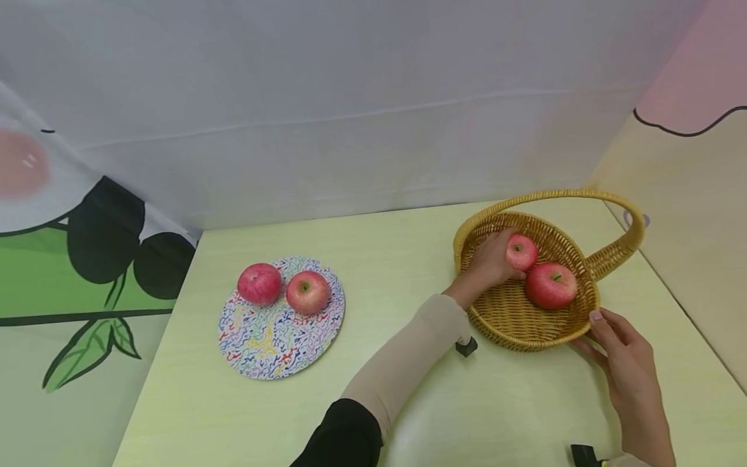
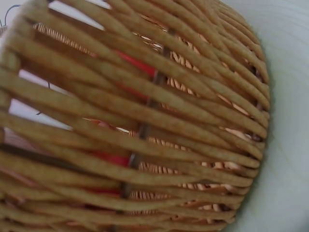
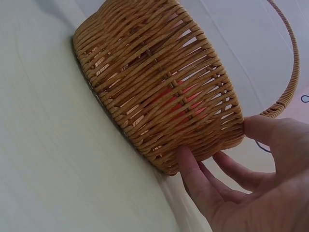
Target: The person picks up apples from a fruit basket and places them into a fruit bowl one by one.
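A wicker basket [image 1: 506, 324] with a tall arched handle stands at the right of the table. My left hand [image 1: 490, 261] reaches over its rim and grips a small red apple [image 1: 522, 252] inside. Beside that fruit, a larger red apple [image 1: 551, 285] rests on the basket floor. My right hand [image 1: 630, 363] holds the basket's near right rim, thumb at the top edge and fingers against the outer wall. Woven strands of the basket [image 2: 193, 111] fill the left wrist view, hiding the left hand there. In the right wrist view, my right hand [image 3: 256, 179] touches the wicker side.
A round plate [image 1: 262, 353] with a colourful squiggle pattern lies on the left of the pale table [image 1: 397, 259]. On it sit a dark pink-red apple [image 1: 259, 284] and a lighter apple [image 1: 308, 292]. A white cloth wall [image 1: 350, 162] rises behind the table, and a printed panel [image 1: 700, 227] borders the right.
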Demonstrator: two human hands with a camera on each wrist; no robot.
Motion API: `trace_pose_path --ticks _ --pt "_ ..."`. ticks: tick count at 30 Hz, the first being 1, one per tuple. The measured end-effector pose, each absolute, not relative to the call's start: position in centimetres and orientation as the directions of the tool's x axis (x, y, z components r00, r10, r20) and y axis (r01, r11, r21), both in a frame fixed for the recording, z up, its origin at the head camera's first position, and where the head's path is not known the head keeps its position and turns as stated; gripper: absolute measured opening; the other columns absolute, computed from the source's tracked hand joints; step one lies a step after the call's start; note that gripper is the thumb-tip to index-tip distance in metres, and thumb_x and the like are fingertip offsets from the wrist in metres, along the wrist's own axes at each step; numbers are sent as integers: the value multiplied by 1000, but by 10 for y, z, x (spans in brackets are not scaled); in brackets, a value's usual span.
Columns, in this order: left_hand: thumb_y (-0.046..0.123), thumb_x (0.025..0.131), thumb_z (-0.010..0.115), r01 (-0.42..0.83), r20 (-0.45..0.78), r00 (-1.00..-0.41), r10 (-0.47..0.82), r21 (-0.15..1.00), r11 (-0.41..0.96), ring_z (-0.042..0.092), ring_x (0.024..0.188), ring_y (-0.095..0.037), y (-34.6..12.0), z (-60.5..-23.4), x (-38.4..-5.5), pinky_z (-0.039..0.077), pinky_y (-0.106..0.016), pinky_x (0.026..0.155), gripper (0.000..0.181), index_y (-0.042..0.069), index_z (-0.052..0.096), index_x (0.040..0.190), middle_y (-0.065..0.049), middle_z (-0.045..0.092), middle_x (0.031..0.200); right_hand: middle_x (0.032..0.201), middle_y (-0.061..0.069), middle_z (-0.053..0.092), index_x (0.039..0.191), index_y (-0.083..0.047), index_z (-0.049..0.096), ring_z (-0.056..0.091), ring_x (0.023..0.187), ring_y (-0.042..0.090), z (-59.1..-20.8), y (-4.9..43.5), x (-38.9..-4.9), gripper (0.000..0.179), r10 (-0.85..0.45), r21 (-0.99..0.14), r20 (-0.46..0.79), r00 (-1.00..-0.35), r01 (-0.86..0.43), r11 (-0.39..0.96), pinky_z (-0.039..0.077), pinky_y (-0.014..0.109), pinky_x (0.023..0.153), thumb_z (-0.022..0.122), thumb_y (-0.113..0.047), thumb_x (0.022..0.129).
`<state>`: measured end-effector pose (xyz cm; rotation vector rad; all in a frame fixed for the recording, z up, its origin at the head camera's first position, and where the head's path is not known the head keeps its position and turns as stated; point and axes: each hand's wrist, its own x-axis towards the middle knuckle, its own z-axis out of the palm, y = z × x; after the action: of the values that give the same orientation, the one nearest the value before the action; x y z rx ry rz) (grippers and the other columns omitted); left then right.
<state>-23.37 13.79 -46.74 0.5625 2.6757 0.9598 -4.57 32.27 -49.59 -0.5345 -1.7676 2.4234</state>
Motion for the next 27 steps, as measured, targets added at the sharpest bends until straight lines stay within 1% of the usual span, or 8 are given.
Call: trace_pose_path --ticks 7,11,17,21,27 --pt "24 75 96 236 -74 -919 387 683 691 57 133 -13 137 -465 -232 49 -25 108 93 24 48 154 1 57 147 111 -12 72 123 -18 69 74 96 3 -495 322 -45 20 277 -939 -241 -930 151 -310 64 23 76 66 -20 103" --pt "21 74 96 199 -69 -936 344 704 682 58 132 -13 137 -463 -231 51 -26 107 92 24 49 153 2 58 147 111 -12 72 123 -18 69 74 96 3 -496 323 -45 20 274 -938 -238 -932 147 -314 64 23 76 66 -20 103" --pt "24 77 95 180 -51 -952 302 706 685 57 135 -14 134 -459 -229 50 -29 109 91 25 47 154 3 56 151 112 -11 72 122 -18 70 75 96 4 -496 323 -45 19 262 -936 -227 -938 136 -325 64 24 76 64 -18 104" --pt "31 77 94 205 -29 -947 319 709 675 55 139 -14 131 -453 -227 49 -31 111 92 27 46 156 5 53 153 113 -12 71 123 -19 69 74 96 3 -496 323 -44 19 258 -937 -231 -938 143 -318 64 24 76 64 -19 104" --pt "37 80 92 291 22 -914 406 731 617 52 139 -10 123 -447 -220 47 -31 113 91 27 43 157 7 53 152 113 -12 71 123 -19 69 74 96 4 -496 323 -45 20 259 -935 -231 -938 141 -324 64 24 77 64 -19 104"
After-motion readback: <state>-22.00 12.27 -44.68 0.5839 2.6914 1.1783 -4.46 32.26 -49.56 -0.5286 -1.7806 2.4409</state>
